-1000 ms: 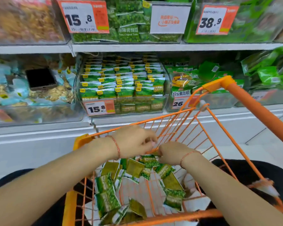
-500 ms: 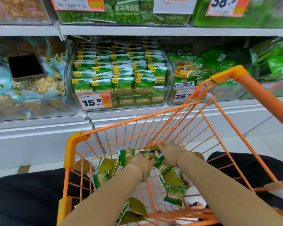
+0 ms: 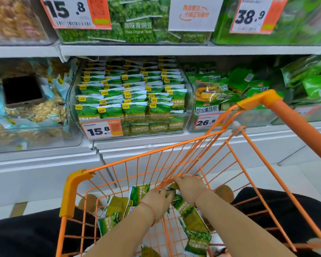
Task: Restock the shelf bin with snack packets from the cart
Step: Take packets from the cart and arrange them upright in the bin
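Orange wire cart (image 3: 71, 190), head view only: both hands low at its far wall. Left hand (image 3: 158, 201) has fingers curled into loose green snack packets (image 3: 117, 210), seemingly gripping 1 or more. Right hand (image 3: 190, 188) pinches packets at the wire wall; count unclear. More packets lie on the cart floor toward the wearer. Shelf bin (image 3: 182, 125), price tag 15.8, sits up and forward, slightly left of both hands, so left hand is marginally nearer. Rows inside stand upright, faces forward; likely lift next.
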